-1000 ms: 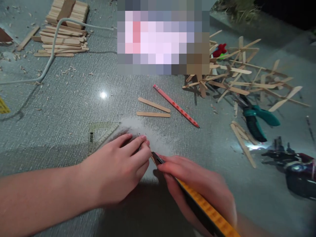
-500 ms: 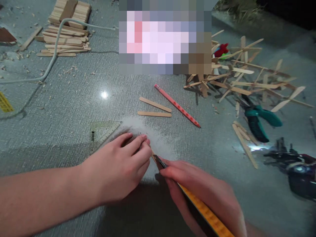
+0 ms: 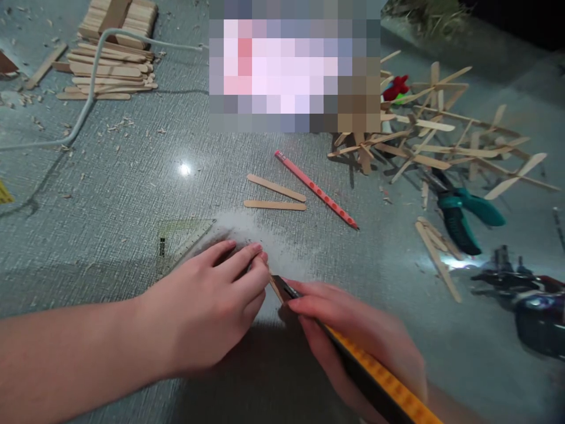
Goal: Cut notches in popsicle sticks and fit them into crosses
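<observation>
My right hand is closed around a yellow-and-black utility knife, its blade pointing up and left. The blade meets a thin wooden craft stick, of which only a short end shows. My left hand presses that stick down with bent fingers, and most of it is hidden beneath them. A clear triangle ruler lies just beyond my left hand, partly covered. Pale dust is spread on the table around my fingertips. Two loose craft sticks and a pink pencil lie farther off.
Stacked craft sticks lie at far left, with a pale cable crossing them. Crossed-stick pieces are heaped at right, beside green-handled pliers. A blurred dark tool is at the right edge. Part of the back is pixelated.
The knife and my right hand have shifted slightly down and turned a little, and more of the stick's end shows beside the blade. My left hand stays in nearly the same place.
</observation>
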`<action>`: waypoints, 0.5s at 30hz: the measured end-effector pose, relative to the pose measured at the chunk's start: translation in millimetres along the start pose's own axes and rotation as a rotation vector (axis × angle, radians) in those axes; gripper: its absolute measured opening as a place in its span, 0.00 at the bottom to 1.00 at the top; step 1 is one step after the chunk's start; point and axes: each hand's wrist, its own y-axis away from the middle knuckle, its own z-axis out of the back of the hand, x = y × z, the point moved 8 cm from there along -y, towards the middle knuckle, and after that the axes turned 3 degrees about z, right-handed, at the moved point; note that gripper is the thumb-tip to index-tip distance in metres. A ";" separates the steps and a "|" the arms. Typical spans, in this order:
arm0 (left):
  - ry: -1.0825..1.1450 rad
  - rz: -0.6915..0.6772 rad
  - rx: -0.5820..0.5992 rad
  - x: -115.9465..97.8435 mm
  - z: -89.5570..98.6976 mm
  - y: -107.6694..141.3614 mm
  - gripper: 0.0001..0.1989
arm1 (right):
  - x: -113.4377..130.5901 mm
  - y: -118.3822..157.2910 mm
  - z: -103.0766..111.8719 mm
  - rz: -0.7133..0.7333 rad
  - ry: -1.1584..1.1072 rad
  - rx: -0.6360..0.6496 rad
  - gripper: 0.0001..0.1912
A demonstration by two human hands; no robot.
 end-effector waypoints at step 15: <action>0.019 -0.003 -0.004 -0.2 1.0 0.1 0.18 | 1.4 -2.6 -0.3 -0.011 0.002 0.000 0.14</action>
